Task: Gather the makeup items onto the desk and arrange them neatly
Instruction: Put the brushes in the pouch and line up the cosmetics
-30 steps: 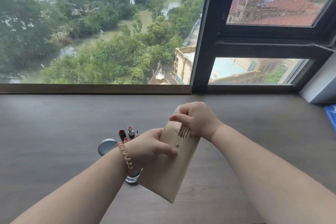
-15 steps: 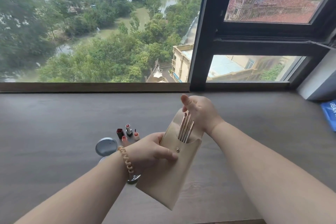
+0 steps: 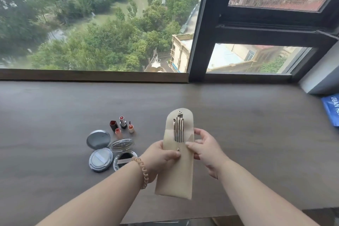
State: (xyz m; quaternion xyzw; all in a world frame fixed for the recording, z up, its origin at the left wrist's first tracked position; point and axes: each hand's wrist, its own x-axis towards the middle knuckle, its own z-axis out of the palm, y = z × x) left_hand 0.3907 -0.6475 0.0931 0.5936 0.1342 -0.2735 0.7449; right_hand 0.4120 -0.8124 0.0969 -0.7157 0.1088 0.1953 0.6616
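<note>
- A person's view looks down at a dark wood table (image 3: 256,134) that runs along a large window.
- Both hands hold a beige brush pouch (image 3: 176,170) upright above the table, near the middle of the view, its flap open and standing up.
- Several slim metal-handled makeup brushes (image 3: 178,132) stand in the pouch, their handles showing above the pocket edge.
- The left hand (image 3: 161,156) grips the pouch's left edge, thumb pressed flat on the front just beside the snap button; its other fingers are hidden behind the pouch.
- The right hand (image 3: 207,150) pinches the right edge, thumb on the front and fingers (image 3: 199,133) curled round the side.
- A coiled bracelet (image 3: 143,172) sits on the left wrist.
- To the left on the table, already gathered: a small cluster of lipsticks (image 3: 122,127) standing upright, and just in front of them two open round compacts (image 3: 110,150), lids up, close together.
- A blue packet (image 3: 332,110) lies at the far right edge, well apart.
- Judged from this, the task is well under way: lipsticks and compacts are placed, while the pouch and its brushes are not yet set down or laid out beside them.
</note>
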